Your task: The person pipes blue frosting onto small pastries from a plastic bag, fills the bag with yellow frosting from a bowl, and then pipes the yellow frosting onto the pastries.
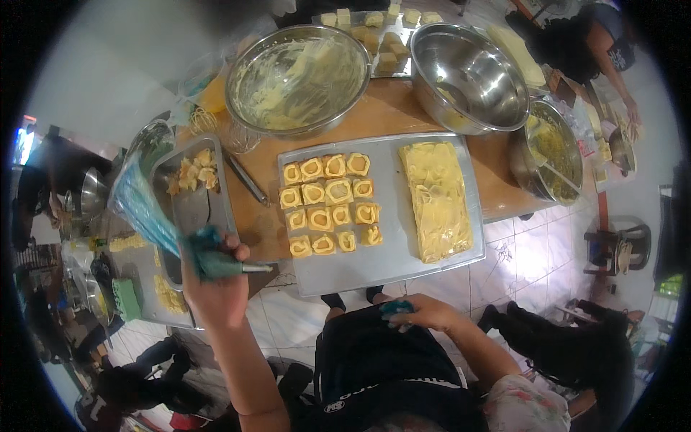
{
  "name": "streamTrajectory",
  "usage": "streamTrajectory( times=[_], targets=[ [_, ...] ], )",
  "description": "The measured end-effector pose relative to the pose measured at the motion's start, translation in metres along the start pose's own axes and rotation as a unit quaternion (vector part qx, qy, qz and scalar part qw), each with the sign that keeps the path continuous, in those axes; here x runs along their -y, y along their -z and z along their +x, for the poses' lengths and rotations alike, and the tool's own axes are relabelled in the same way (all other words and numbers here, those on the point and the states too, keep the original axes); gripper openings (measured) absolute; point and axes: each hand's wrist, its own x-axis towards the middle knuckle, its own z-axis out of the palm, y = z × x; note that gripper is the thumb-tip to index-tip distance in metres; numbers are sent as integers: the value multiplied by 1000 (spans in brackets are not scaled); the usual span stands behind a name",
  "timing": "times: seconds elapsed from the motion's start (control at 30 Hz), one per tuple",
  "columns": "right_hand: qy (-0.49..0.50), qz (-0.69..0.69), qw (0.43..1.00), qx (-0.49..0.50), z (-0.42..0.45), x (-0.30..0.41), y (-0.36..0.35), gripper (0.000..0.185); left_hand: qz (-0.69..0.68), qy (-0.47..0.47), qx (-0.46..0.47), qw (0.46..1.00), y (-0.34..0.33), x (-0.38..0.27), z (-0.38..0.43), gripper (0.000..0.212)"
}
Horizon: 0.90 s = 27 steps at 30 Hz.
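Observation:
My left hand [218,297] grips a plastic piping bag [143,208] with green filling near its metal nozzle [256,268]. The nozzle points right, near the left edge of a metal tray [351,272]. Small cake squares topped with yellow cream rings [338,191] stand in rows on this tray. A slab cake [437,200] spread with yellow cream lies on the tray's right side. Low in front of my apron, my right hand [432,312] holds a small crumpled teal piece [397,308], whose material I cannot make out.
Behind the tray are a cream-smeared steel bowl [297,81] and a shinier one [475,75]. A bowl with a spatula [550,156] sits right. Left are a pan of cake scraps [195,171], a dark-handled tool [245,178] and a green cake block [126,298]. Another person's arm [615,75] reaches in.

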Motion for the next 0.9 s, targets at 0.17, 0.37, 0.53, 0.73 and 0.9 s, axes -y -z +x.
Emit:
streamTrajectory(
  times=[0.17,0.37,0.53,0.73,0.9],
  targets=[
    [160,-291,942,41,-37,108,-4,30,57,-47,-24,997,-22,6,32,28],
    [492,-333,787,-165,-30,256,-60,31,103,-15,-3,995,-41,3,72,26],
    [509,-430,694,-272,17,320,-100,39,279,6,112,954,-48,9,85,25],
    [347,-489,790,-129,50,320,-115,43,403,-27,211,890,-22,7,105,28],
    [437,-384,798,-155,71,304,-107,33,489,-74,243,835,-31,8,107,29]
  ],
)
